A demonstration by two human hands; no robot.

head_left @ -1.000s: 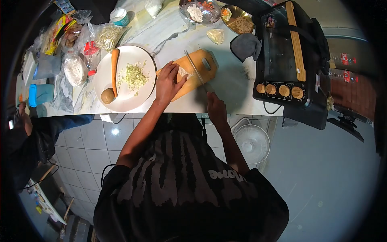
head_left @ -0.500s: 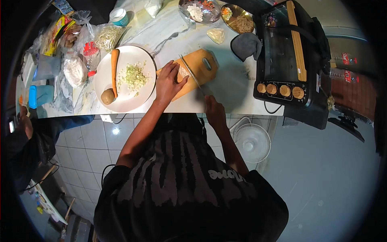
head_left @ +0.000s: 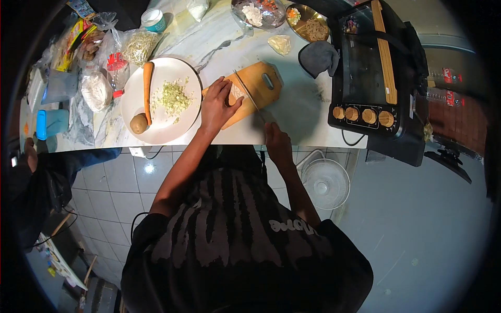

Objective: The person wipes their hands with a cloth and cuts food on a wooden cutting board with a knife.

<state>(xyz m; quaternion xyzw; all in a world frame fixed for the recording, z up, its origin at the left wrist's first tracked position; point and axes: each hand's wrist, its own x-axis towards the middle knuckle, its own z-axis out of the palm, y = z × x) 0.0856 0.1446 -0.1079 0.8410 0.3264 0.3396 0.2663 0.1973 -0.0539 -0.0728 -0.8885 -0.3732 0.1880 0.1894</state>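
On the wooden cutting board [head_left: 265,93] lies some pale, pinkish-white sliced food [head_left: 236,94] whose kind I cannot make out. My left hand [head_left: 216,104] presses over its left side with bent fingers, the thumb reaching toward the blade. A knife [head_left: 245,89] slants across the board just right of the food, its edge down near it. My right hand [head_left: 277,141] grips the knife's handle at the counter's front edge. Left of the board, a white plate [head_left: 156,134] carries a carrot [head_left: 147,94], a potato [head_left: 139,123] and a heap of chopped pale-green vegetable [head_left: 176,98].
A black oven [head_left: 360,62] stands on the right, beside a dark grey cloth mitt [head_left: 318,58]. Bowls of food [head_left: 308,26] sit at the back. Bags, a bottle [head_left: 117,70] and a blue-lidded container [head_left: 52,124] crowd the left. Another person's hand [head_left: 31,155] shows far left.
Both hands and the knife stay in almost the same place, with only a very slight shift. At far left the other person's hand has moved a little.
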